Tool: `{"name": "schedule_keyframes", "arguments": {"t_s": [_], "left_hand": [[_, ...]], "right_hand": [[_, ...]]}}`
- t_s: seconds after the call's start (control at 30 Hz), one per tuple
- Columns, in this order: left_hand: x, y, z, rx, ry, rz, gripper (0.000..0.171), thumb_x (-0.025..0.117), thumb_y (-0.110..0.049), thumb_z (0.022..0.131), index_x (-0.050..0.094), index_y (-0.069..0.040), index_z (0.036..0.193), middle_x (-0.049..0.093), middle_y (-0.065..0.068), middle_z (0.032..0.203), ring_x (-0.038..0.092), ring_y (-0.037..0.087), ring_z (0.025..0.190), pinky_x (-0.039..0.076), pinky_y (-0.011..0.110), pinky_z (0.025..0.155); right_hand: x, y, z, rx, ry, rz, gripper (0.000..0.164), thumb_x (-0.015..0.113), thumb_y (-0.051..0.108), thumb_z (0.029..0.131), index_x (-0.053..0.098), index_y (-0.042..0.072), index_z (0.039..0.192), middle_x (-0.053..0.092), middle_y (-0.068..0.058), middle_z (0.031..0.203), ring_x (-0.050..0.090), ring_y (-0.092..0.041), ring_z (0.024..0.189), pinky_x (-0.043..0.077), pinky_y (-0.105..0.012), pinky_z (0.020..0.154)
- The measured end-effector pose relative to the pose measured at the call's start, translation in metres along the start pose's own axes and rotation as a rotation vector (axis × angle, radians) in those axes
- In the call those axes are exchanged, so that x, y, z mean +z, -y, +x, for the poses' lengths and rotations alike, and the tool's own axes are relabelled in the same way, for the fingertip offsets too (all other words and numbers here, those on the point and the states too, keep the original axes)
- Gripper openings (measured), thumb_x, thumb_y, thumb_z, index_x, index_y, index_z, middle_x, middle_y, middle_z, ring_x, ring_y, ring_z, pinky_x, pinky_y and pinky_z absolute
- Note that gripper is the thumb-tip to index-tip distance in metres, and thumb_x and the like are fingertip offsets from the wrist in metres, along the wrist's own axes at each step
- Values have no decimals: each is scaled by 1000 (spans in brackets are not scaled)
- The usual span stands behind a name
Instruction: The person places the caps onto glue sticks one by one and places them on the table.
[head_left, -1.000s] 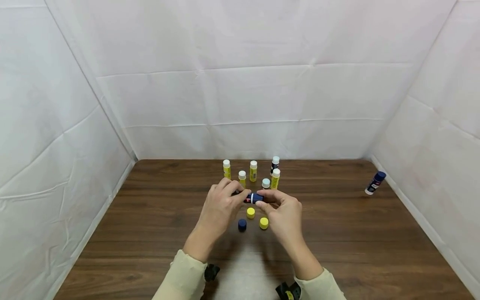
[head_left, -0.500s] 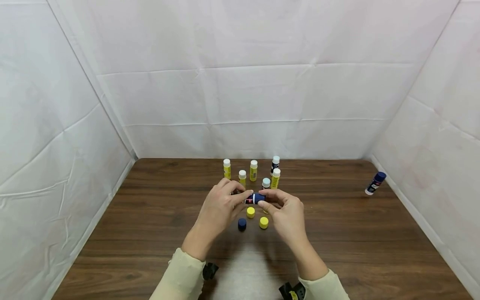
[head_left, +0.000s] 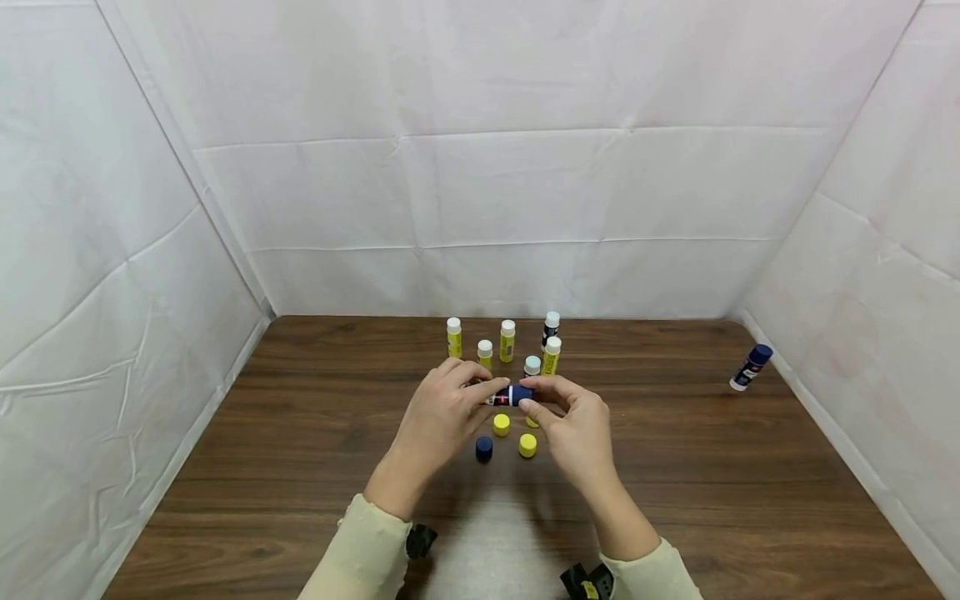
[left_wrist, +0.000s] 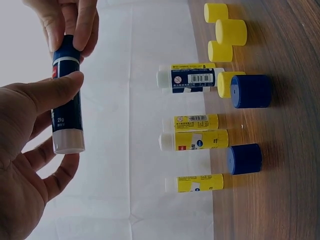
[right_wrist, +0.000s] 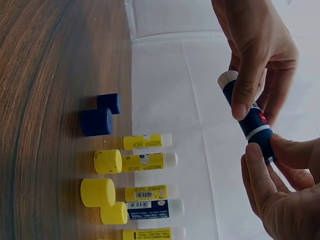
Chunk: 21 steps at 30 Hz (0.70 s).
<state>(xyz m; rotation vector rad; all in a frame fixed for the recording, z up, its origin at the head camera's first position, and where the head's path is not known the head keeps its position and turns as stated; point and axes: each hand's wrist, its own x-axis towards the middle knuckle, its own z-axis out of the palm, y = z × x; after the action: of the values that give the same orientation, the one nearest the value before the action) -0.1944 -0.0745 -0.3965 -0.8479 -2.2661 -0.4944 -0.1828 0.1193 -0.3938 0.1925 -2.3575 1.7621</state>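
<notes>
Above the table, my two hands hold a dark blue glue stick [left_wrist: 67, 112] with a white base end and a blue cap [left_wrist: 66, 48]. My left hand [head_left: 444, 412] grips the body, thumb laid along it and fingers behind. My right hand [head_left: 576, 427] pinches the cap end between thumb and fingers. A white ring [right_wrist: 258, 131] shows where the cap meets the body. In the head view the stick lies nearly level, its left part hidden by my left hand.
Several yellow glue sticks [head_left: 507, 342] and dark blue ones [head_left: 551, 330] stand upright with white tops at the back. In front lie yellow caps [head_left: 528, 447] and blue caps [head_left: 484, 449]. A blue-capped glue stick [head_left: 751, 367] stands far right, by the white side wall [head_left: 862, 350].
My right hand and the cap end have shifted slightly right. A little more of the glue stick shows between my hands; the things on the table stay put.
</notes>
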Motion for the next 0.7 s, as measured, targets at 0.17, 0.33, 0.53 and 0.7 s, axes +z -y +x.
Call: {"name": "schedule_keyframes", "arguments": {"t_s": [0.17,0.33,0.53,0.7], "left_hand": [[0,-1,1,-10,11,-21,36,89,-10,78,79,-14,112,73,1,102,65,18,95,55,32,84],[0,0,1,-9,17,-4,37,90,-13,78,79,-16,113,73,0,103,67,18,95,56,33,83],[0,1,0,-33,19,40,38,92,-21,76,80,-18,112,74,-2,102,68,17,94,56,36,74],[1,1,-2,-57,39,82,37,91,-24,78,79,-19,112,74,-4,101,66,16,95,52,34,70]], "right_hand": [[-4,-1,1,-13,6,1,19,77,4,90,77,9,108,75,-7,107,73,-23,98,61,-27,73],[-10,-2,3,-16,1,-27,19,77,5,90,77,11,108,75,-7,106,73,-21,99,61,-27,76],[-18,-5,2,-4,-18,-82,20,77,6,90,77,10,110,75,-7,108,72,-19,99,59,-22,76],[-24,-5,1,8,-23,-81,20,76,5,91,77,11,110,75,-8,108,72,-20,99,58,-21,75]]}}
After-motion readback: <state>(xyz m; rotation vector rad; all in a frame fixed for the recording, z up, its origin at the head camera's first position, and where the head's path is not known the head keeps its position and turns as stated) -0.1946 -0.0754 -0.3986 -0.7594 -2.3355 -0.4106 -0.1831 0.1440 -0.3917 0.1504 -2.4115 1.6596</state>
